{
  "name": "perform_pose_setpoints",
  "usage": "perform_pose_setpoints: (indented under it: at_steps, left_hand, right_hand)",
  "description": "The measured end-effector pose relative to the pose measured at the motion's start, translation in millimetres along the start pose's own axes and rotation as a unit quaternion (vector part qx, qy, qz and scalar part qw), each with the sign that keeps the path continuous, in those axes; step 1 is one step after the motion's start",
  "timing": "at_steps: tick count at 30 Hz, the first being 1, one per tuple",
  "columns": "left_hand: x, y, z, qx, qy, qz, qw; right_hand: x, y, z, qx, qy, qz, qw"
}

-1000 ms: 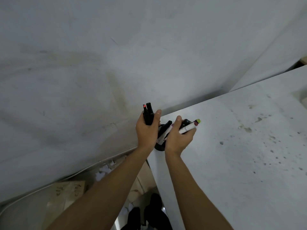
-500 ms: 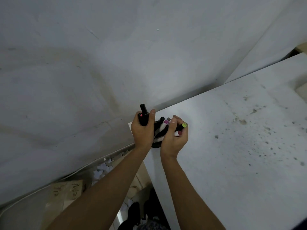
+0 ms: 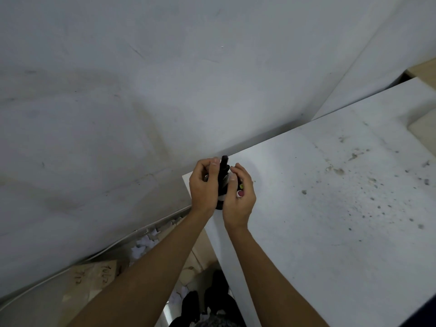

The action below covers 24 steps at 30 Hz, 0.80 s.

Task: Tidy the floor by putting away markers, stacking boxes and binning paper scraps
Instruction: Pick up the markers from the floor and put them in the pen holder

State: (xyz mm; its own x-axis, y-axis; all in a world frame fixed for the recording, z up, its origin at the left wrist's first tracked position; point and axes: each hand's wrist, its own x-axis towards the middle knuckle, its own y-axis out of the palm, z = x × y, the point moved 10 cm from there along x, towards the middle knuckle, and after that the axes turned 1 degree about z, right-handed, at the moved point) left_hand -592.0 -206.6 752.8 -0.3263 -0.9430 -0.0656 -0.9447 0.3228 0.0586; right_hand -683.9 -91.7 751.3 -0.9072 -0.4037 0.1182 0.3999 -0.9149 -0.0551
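Observation:
Both hands meet at the near left corner of a white table (image 3: 330, 232). A bunch of markers (image 3: 223, 175) with black bodies stands between them over a black holder (image 3: 219, 206) that is mostly hidden. My left hand (image 3: 204, 187) grips the markers from the left, thumb against a black one that sticks up. My right hand (image 3: 239, 194) curls round them from the right. A pink cap (image 3: 240, 193) and a green cap (image 3: 241, 186) show at its fingers.
A white wall (image 3: 141, 90) rises behind the table. On the floor to the lower left lie white paper scraps (image 3: 144, 243) and a flat cardboard box (image 3: 94, 277) with writing. The table top is speckled with dark spots on the right.
The right hand's markers have swung from slanting rightward to upright. The hands have closed together round the bunch over the holder, and the left hand's markers sit lower.

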Motion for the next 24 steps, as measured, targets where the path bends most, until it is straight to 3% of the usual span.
perform_pose_setpoints:
  at_steps: [7, 13, 19, 20, 21, 22, 23, 24]
  left_hand:
    - [6, -1, 7, 0.03, -0.051, 0.018, 0.998]
    - [0, 18, 17, 0.047, -0.103, 0.094, 0.989]
    - [3, 21, 28, 0.022, -0.161, 0.117, 0.98]
    - [3, 20, 28, 0.028, -0.161, 0.12, 0.979]
    - [3, 18, 28, 0.032, -0.159, 0.114, 0.98]
    - [4, 16, 30, 0.025, -0.161, 0.103, 0.981]
    - [4, 14, 32, 0.01, -0.17, 0.096, 0.981]
    - [3, 13, 34, 0.0, -0.176, 0.091, 0.98]
  right_hand:
    - [5, 9, -14, -0.018, 0.063, 0.03, 0.997]
    - [13, 21, -2, -0.038, 0.001, 0.141, 0.989]
    - [14, 30, 22, -0.013, -0.084, 0.114, 0.99]
    - [11, 42, 9, -0.003, -0.072, 0.158, 0.985]
    - [2, 62, -3, 0.029, 0.002, 0.221, 0.975]
    - [1, 60, -8, 0.035, 0.06, 0.186, 0.98]
    - [1, 53, -14, -0.136, 0.003, 0.154, 0.979]
    - [3, 53, -22, -0.174, -0.02, 0.161, 0.971]
